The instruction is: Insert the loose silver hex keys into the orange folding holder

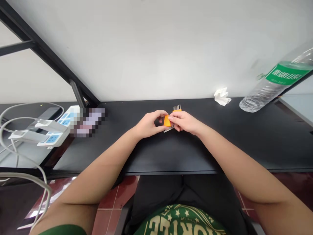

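Observation:
At the middle of the black desk, my left hand [151,124] curls its thumb and fingers around a small orange plastic hex key holder [167,121]. The fingers of my right hand [184,122] pinch the same piece from the right side. Just behind the right fingers shows another orange part [177,110], with several thin grey metal rods [176,107] standing out of its far side like hex keys. More slim metal rods [168,129] lie or stick out beneath the hands. My fingers hide how these parts join.
A crumpled white tissue [222,96] lies by the wall on the desk [171,156]. Right of it, a clear water bottle [265,86] with a green label appears tilted. A white power strip [62,125] with plugs and cables, a black metal frame [49,55] and a blurred-out item [89,122] are at left.

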A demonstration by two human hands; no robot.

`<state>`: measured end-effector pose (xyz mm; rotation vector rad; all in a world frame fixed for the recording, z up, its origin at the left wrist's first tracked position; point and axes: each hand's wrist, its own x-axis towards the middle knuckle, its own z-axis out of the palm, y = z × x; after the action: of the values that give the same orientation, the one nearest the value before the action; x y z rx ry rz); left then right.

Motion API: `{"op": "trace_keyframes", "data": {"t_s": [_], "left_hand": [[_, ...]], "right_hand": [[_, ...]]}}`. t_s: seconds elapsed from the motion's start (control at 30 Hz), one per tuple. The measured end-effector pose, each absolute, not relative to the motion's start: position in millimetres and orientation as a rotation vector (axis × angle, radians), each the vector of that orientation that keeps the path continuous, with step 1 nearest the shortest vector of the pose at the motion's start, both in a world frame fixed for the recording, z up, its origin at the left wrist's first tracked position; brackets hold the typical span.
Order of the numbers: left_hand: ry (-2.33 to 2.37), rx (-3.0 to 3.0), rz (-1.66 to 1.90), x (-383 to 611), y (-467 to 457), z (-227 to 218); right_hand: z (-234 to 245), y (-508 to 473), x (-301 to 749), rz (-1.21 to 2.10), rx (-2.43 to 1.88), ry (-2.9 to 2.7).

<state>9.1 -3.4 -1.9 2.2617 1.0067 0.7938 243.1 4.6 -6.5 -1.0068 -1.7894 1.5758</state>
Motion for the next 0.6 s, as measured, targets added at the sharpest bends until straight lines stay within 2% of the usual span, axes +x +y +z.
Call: {"op": "trace_keyframes", "data": {"t_s": [0.27, 0.6], "left_hand": [[0.944, 2.256, 0.78, 19.7, -12.9, 10.4], [0.978, 2.499, 0.778, 16.6, -9.4, 8.4]], "right_hand": [[-14.4, 12.7, 245.0, 1.887, -0.842, -1.492], [-21.3, 13.9, 243.7, 1.677, -0.724, -1.561]]}}
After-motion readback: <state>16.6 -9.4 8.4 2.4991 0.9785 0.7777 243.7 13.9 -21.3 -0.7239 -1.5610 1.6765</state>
